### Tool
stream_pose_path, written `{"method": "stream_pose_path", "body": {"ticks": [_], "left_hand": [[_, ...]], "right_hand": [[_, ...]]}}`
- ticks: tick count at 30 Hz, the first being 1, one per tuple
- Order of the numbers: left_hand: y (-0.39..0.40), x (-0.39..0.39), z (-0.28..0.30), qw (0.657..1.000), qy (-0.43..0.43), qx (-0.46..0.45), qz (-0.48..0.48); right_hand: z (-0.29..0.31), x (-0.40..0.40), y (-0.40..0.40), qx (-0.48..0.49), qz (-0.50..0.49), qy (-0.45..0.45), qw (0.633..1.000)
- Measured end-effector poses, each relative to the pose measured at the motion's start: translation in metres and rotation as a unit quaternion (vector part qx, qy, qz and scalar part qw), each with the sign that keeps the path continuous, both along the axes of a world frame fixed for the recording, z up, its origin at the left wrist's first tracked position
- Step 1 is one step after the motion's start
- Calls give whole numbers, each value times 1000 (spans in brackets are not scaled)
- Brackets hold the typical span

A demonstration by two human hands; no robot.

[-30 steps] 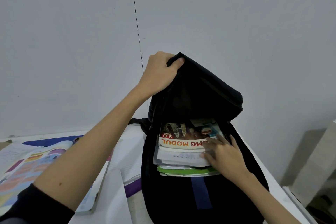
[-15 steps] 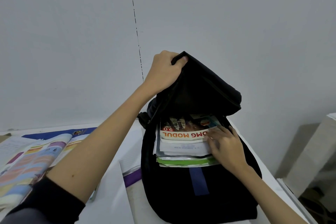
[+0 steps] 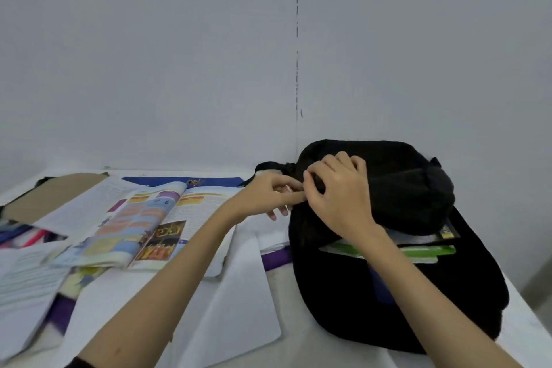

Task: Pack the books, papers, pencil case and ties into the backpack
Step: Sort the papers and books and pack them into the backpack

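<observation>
The black backpack [image 3: 418,188] is laid on the white surface [image 3: 298,334], with books [image 3: 424,251] seen in its opening. Its top left edge is pinched by both the left hand [image 3: 268,194] and right hand [image 3: 337,188], fingers closed on fabric. An open textbook [image 3: 155,218] and papers [image 3: 233,308] are left beside it.

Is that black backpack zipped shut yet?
No. The backpack gapes along its side: book edges show under the folded-down top, both hands at its left end.
</observation>
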State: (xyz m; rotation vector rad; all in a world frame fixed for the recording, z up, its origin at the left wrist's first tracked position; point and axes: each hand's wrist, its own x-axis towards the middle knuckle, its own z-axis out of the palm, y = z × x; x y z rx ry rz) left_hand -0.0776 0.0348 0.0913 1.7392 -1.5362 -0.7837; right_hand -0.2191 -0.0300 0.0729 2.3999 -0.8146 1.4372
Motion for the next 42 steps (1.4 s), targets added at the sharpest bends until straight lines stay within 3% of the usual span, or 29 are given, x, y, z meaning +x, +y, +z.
{"method": "stream_pose_path", "body": {"ticks": [4, 9, 13, 16, 19, 22, 25, 30, 34, 38, 40, 42], "left_hand": [[59, 74, -45, 988, 45, 22, 147], [133, 182, -90, 929, -51, 12, 365], [170, 257, -114, 888, -156, 56, 430], [182, 295, -125, 895, -140, 121, 407], [186, 323, -125, 905, -149, 148, 370], [184, 339, -113, 918, -4, 125, 375], [179, 348, -99, 922, 141, 123, 339], [161, 344, -76, 952, 175, 66, 242], [135, 309, -54, 956, 256, 24, 141], [106, 255, -59, 975, 216, 46, 21], [98, 233, -72, 982, 158, 96, -49], [97, 226, -85, 989, 46, 112, -89]], "right_hand": [[-34, 53, 19, 181, 21, 230, 956], [-58, 141, 63, 290, 131, 325, 891], [-74, 215, 100, 350, 208, 352, 843], [-85, 251, 115, 375, 223, 354, 827], [-91, 275, 120, 387, 207, 316, 841], [-89, 285, 119, 418, 190, 257, 850], [-87, 287, 114, 467, 197, 220, 834], [-72, 284, 100, 523, 219, 149, 810], [-47, 275, 92, 579, 210, 49, 786], [-37, 253, 79, 612, 133, -95, 774], [-45, 240, 71, 611, 80, -107, 780], [-58, 224, 63, 614, -5, -52, 788]]}}
